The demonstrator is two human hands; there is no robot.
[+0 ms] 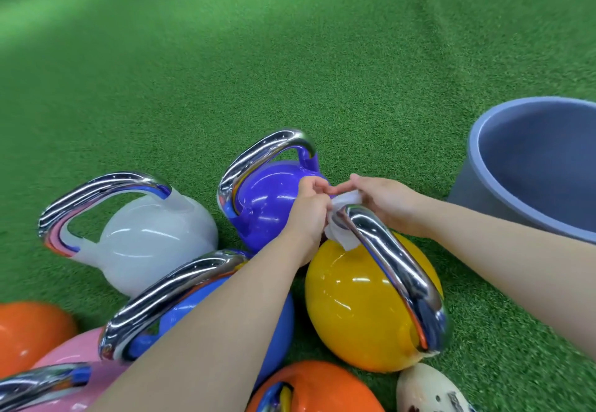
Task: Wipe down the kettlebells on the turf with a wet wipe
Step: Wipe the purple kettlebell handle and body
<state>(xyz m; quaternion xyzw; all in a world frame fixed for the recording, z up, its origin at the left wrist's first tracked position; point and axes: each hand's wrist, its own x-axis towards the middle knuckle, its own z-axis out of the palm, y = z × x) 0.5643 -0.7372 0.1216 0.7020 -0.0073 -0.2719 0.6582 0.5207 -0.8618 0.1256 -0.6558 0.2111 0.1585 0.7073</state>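
Down near the camera, the yellow kettlebell (pixel 361 308) sat on the turf (pixel 290 57). At its chrome handle (pixel 393 260), the left hand (pixel 309 215) and right hand (pixel 383 200) both pinched the white wet wipe (pixel 342 221), wrapped round the far end. Beyond them, the purple kettlebell (pixel 264 205). Far right, a grey-blue tub (pixel 483 160); nothing seen inside.

Bright overhead light; glare on chrome; blurred, warped edges.
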